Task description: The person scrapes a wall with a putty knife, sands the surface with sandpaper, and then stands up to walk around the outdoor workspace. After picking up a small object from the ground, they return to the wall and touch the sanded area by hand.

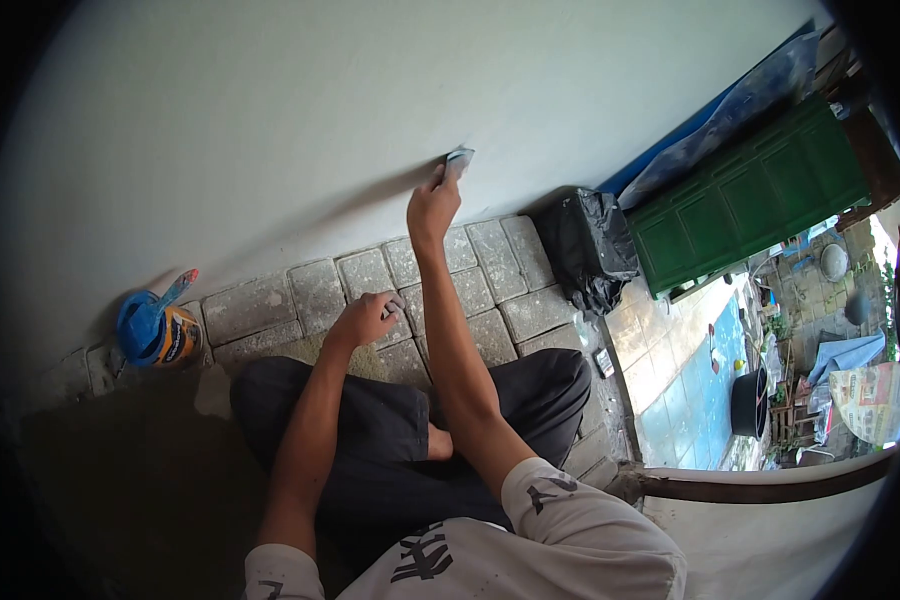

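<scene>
My right hand [433, 208] is raised to the pale wall [300, 110], its fingers closed on a small flat grey-blue piece of sandpaper [458, 161], which looks folded and lies against the wall surface. Lower down, my left hand [366, 318] hovers above the paving bricks [320, 290] near my knee. Its fingers are curled in, with greyish fingertips, and whatever they may hold cannot be made out. To the left, by the foot of the wall, stands a blue can with an orange label [177, 337]. A blue, red-tipped handle [178, 288] sticks out of its top.
A black plastic-wrapped bin or bundle [585, 250] stands by the wall on the right, beside a large green panelled box [755, 195]. Blue sheeting [715, 125] leans behind it. Farther off are a black tub [749, 403] and assorted clutter. My crossed legs [370, 400] rest on the paving.
</scene>
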A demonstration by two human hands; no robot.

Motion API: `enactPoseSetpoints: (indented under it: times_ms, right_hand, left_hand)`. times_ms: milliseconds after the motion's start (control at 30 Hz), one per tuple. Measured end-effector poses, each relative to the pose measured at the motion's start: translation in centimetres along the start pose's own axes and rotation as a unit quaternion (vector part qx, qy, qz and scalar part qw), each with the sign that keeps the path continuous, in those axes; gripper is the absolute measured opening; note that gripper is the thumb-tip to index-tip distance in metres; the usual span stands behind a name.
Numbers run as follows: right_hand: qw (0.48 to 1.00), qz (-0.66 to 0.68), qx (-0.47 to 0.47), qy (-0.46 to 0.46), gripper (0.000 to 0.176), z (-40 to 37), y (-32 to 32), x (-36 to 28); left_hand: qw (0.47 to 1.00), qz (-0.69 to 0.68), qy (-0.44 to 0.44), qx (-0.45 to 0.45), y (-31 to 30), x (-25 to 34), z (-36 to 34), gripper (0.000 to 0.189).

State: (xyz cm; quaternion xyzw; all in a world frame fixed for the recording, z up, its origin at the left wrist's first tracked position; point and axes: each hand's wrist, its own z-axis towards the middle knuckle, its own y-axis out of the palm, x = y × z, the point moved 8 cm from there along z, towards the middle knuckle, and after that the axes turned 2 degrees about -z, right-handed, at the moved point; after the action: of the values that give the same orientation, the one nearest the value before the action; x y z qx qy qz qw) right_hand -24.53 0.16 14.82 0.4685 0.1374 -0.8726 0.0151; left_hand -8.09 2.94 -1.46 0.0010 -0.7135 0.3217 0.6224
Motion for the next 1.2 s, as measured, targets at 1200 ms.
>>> enactPoseSetpoints:
  times_ms: [1200]
  right_hand:
    - [0.992,0.003,-0.054,0.116,0.03,-2.4,1.1,4.2]
  left_hand:
    - [0.999,0.011,0.031,0.016,0.1,-0.6,0.2,0.023]
